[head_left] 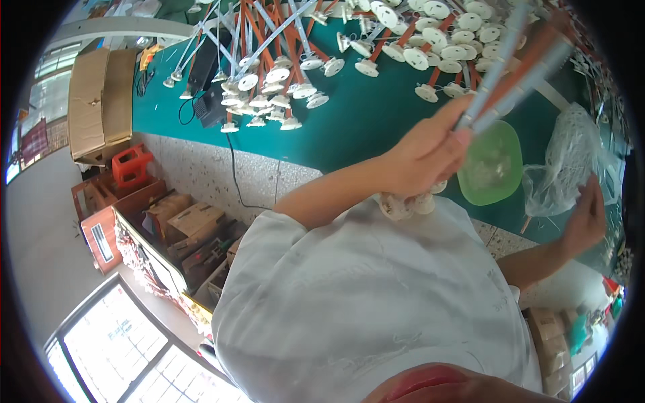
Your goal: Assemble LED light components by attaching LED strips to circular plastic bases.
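While the left hand (430, 151) closes its fingers round a blurred bundle of grey and red-brown strips (505, 77), above and partly left of the green bowl (512, 171), the right hand (586, 221) is at the bowl's lower right, fingertips close together; whether they pinch anything I cannot tell. The bowl contains small pale bits, too blurred to name. Right of the bowl, a clear plastic bag (570, 148) holds thin, pale pieces. Well left of the bowl are a cardboard box (86, 101), a red plastic container (131, 166) and smaller cartons (196, 223). Faint markings on the white shirt (376, 289), below-left of the bowl, are unreadable.
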{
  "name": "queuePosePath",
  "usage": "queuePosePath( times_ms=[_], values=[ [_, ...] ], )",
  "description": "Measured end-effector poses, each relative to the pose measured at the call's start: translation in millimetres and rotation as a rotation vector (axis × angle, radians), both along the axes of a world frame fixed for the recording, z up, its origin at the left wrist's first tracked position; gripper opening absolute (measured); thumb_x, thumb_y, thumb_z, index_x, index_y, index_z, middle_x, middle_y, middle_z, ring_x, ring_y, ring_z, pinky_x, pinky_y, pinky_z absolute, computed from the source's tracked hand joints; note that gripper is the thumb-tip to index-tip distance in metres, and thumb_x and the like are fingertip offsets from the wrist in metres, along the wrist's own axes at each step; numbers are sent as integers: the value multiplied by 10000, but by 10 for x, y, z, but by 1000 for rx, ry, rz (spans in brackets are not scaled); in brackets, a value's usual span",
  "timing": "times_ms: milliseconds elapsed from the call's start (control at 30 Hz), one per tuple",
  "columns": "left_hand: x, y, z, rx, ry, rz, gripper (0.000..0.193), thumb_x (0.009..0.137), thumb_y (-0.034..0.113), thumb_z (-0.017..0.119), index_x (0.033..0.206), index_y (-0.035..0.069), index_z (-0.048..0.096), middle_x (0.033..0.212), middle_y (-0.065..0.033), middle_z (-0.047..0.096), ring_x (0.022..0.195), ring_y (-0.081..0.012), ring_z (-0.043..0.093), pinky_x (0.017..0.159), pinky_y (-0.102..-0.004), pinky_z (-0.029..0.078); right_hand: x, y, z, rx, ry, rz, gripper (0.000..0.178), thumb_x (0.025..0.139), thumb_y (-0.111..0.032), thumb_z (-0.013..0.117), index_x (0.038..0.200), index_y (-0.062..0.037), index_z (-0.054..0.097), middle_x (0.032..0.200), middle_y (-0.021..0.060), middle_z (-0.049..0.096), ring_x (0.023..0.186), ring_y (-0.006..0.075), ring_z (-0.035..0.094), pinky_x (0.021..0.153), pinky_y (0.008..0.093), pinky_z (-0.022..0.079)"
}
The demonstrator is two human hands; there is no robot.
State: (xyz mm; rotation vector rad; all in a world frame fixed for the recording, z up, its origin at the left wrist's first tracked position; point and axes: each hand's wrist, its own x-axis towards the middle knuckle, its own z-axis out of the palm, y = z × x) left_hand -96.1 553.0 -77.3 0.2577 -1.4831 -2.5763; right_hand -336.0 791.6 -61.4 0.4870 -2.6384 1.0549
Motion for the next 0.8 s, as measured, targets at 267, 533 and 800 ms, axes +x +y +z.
queuePosePath(
  times_ms=[267,533,800],
  values=[
    [-107,-12,51,-156,67,-107,473,997,210,379,1417,2,308,542,-33,470,463,-130,439,470,-267,378,801,-1111,187,-125,-213,1112,82,800,59,626,870,44,667,698,88,655,557,109,589,494,212,438],
    [-229,46,-73,-425,41,80,218,965,156,431,1089,-1,518,548,-97,528,481,-248,538,481,-343,422,1157,-983,3,-324,-138,787,116,858,20,610,968,46,636,739,116,666,563,146,606,502,231,458],
    [-126,100,112,-1202,-175,-13,292,764,26,565,1054,44,530,750,-156,620,639,-363,611,524,-435,463,943,-1072,144,-1,453,1252,467,532,-27,595,988,59,644,598,11,445,499,156,505,416,268,422]
  ],
)
